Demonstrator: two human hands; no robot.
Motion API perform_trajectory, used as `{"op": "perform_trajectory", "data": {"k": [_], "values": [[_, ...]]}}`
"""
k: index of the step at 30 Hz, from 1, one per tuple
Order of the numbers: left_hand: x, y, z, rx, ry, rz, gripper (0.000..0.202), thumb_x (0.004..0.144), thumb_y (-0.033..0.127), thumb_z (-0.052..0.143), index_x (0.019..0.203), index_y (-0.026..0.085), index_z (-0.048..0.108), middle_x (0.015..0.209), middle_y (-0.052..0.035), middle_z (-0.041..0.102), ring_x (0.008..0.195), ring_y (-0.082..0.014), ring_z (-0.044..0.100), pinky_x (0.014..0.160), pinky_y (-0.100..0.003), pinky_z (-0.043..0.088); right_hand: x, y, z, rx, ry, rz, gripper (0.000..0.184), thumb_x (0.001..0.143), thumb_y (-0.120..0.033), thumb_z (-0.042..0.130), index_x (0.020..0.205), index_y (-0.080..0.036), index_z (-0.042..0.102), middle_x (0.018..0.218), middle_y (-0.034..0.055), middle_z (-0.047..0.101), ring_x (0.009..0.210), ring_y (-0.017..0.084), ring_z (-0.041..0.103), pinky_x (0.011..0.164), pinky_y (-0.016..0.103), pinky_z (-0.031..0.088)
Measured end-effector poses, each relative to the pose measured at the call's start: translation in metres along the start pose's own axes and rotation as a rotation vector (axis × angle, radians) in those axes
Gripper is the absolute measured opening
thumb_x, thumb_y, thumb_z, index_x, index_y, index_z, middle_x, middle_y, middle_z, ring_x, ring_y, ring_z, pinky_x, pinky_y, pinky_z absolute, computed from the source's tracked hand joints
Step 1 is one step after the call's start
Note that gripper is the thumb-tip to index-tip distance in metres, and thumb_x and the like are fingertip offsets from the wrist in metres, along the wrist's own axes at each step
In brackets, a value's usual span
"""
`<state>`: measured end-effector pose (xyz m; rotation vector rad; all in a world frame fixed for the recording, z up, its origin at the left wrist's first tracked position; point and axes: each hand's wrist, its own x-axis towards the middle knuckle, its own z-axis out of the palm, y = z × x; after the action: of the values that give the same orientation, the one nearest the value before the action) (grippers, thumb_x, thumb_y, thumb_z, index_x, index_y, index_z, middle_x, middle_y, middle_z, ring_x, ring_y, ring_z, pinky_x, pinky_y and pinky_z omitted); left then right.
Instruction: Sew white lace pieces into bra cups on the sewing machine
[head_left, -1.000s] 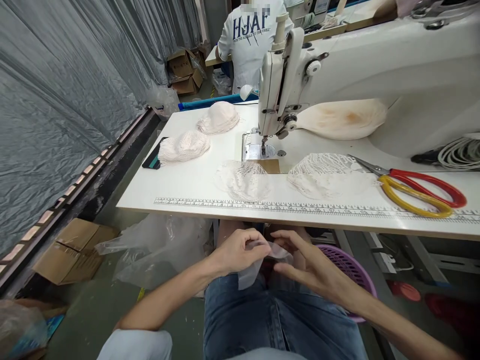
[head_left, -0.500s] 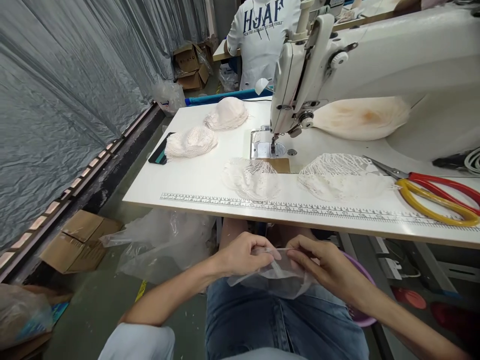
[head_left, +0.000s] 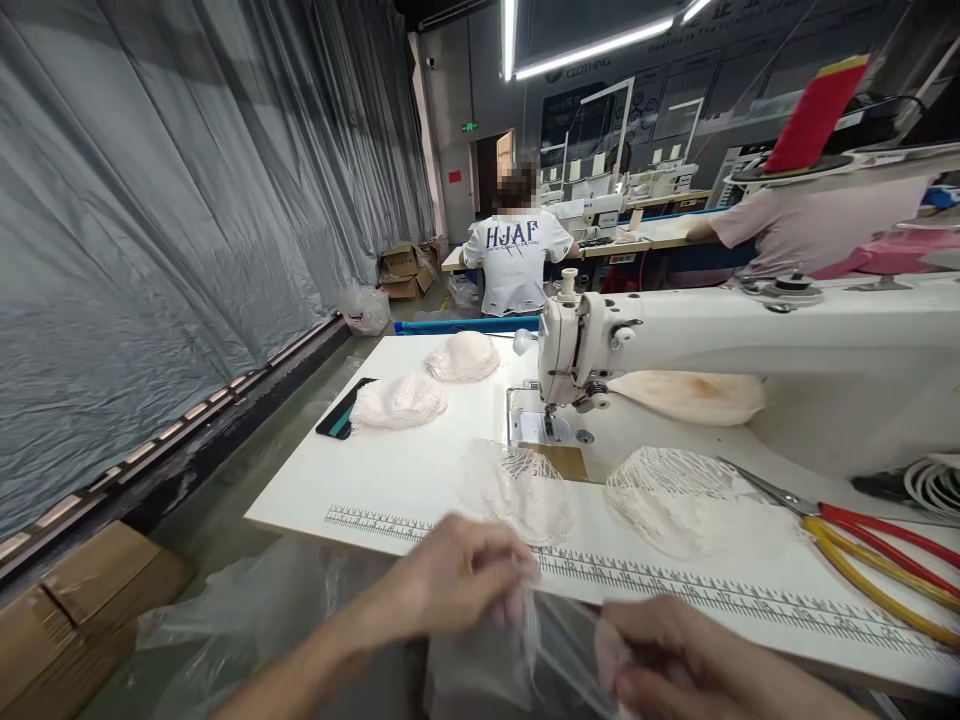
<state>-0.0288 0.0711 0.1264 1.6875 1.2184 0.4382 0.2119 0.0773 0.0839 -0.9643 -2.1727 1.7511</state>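
My left hand (head_left: 457, 580) and my right hand (head_left: 667, 660) both pinch a thin clear plastic bag (head_left: 532, 650) at the bottom of the view, just in front of the white table's near edge. The fingers of both hands are closed on the film, a little smeared by motion. Beyond them on the table (head_left: 405, 470) lie two white mesh pieces (head_left: 517, 485) (head_left: 675, 495) and a printed ruler strip (head_left: 675, 590).
A white sewing machine (head_left: 675, 340) stands at the right, with red and yellow scissors (head_left: 862, 540) beside it. Two stacks of white cups (head_left: 397, 400) (head_left: 463, 356) and a dark phone (head_left: 341, 410) lie far left. Other people work at benches behind. Cardboard boxes and plastic sit on the floor left.
The view has tilted upward, showing the room behind. My hands have risen from my lap to the table edge, still holding the clear bag, now spread wider apart.
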Motion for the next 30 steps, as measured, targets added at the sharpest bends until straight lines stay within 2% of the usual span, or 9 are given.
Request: {"op": "perform_trajectory", "data": {"k": [4, 6, 9, 12, 16, 21, 23, 26, 30], "values": [[0.067, 0.009, -0.048, 0.244, 0.124, 0.098, 0.028, 0.087, 0.036, 0.046, 0.093, 0.016, 0.064, 0.076, -0.0024, 0.066, 0.067, -0.0135, 0.058, 0.063, -0.024, 0.043, 0.039, -0.014, -0.042, -0.07, 0.141, 0.028, 0.022, 0.086, -0.037, 0.046, 0.073, -0.019, 0.047, 0.063, 0.0004, 0.061, 0.047, 0.01, 0.049, 0.046, 0.02, 0.04], [0.1, -0.001, -0.054, 0.314, 0.123, 0.109, 0.02, 0.082, 0.032, 0.053, 0.085, 0.017, 0.065, 0.075, -0.0015, 0.065, 0.073, -0.0155, 0.057, 0.065, -0.025, 0.04, 0.054, -0.006, -0.056, -0.261, 0.252, 0.056, 0.022, 0.087, -0.033, 0.038, 0.07, -0.021, 0.043, 0.059, 0.0005, 0.063, 0.042, 0.01, 0.049, 0.043, 0.021, 0.039], [0.128, -0.019, -0.043, 0.42, 0.144, 0.114, 0.01, 0.075, 0.026, 0.058, 0.075, 0.017, 0.063, 0.072, -0.0005, 0.061, 0.072, -0.0167, 0.054, 0.063, -0.025, 0.036, 0.058, 0.008, -0.072, -0.434, 0.382, 0.092, 0.016, 0.083, -0.024, 0.043, 0.067, -0.021, 0.046, 0.053, -0.0009, 0.063, 0.049, 0.013, 0.056, 0.05, 0.022, 0.041], [0.135, -0.035, -0.031, 0.507, 0.19, 0.121, 0.013, 0.075, 0.028, 0.058, 0.079, 0.017, 0.06, 0.069, -0.0005, 0.057, 0.067, -0.0175, 0.051, 0.061, -0.027, 0.033, 0.049, 0.017, -0.099, -0.592, 0.505, 0.134, 0.012, 0.079, -0.022, 0.052, 0.068, -0.021, 0.056, 0.056, -0.0026, 0.065, 0.063, 0.015, 0.061, 0.058, 0.022, 0.041], [0.128, -0.046, -0.027, 0.639, 0.221, 0.078, 0.015, 0.085, 0.03, 0.047, 0.087, 0.019, 0.056, 0.077, 0.0004, 0.059, 0.07, -0.0164, 0.054, 0.064, -0.027, 0.037, 0.041, 0.028, -0.162, -0.815, 0.759, 0.254, 0.017, 0.087, -0.02, 0.048, 0.081, -0.02, 0.064, 0.085, 0.0023, 0.069, 0.085, 0.019, 0.062, 0.07, 0.028, 0.044], [0.118, -0.047, -0.029, 0.777, 0.211, 0.078, 0.025, 0.087, 0.019, 0.045, 0.11, 0.023, 0.053, 0.087, -0.0004, 0.061, 0.075, -0.0161, 0.059, 0.066, -0.027, 0.044, 0.052, 0.053, -0.228, -0.957, 0.924, 0.397, 0.023, 0.091, -0.032, 0.053, 0.109, -0.017, 0.059, 0.113, 0.0066, 0.06, 0.097, 0.019, 0.059, 0.084, 0.04, 0.049], [0.116, -0.045, -0.026, 0.93, 0.295, 0.207, 0.032, 0.086, 0.014, 0.046, 0.116, 0.024, 0.051, 0.094, -0.0026, 0.061, 0.077, -0.0178, 0.059, 0.065, -0.029, 0.045, 0.056, 0.061, -0.237, -0.989, 0.912, 0.419, 0.025, 0.091, -0.033, 0.055, 0.11, -0.018, 0.058, 0.115, 0.0065, 0.059, 0.097, 0.019, 0.059, 0.083, 0.039, 0.051], [0.121, -0.032, -0.01, 1.138, 0.471, 0.578, 0.036, 0.082, 0.007, 0.046, 0.116, 0.02, 0.051, 0.104, -0.0081, 0.061, 0.086, -0.0222, 0.059, 0.068, -0.033, 0.046, 0.057, 0.068, -0.239, -1.034, 0.892, 0.433, 0.028, 0.09, -0.033, 0.055, 0.112, -0.017, 0.057, 0.115, 0.007, 0.058, 0.098, 0.021, 0.059, 0.082, 0.04, 0.051], [0.142, 0.001, 0.031, 1.066, 0.475, 1.007, 0.019, 0.083, 0.008, 0.049, 0.1, 0.015, 0.055, 0.095, -0.0082, 0.062, 0.084, -0.0193, 0.058, 0.072, -0.033, 0.047, 0.053, 0.073, -0.239, -1.086, 0.846, 0.442, 0.027, 0.09, -0.033, 0.055, 0.111, -0.017, 0.058, 0.113, 0.0064, 0.059, 0.095, 0.02, 0.06, 0.08, 0.039, 0.052]]}}
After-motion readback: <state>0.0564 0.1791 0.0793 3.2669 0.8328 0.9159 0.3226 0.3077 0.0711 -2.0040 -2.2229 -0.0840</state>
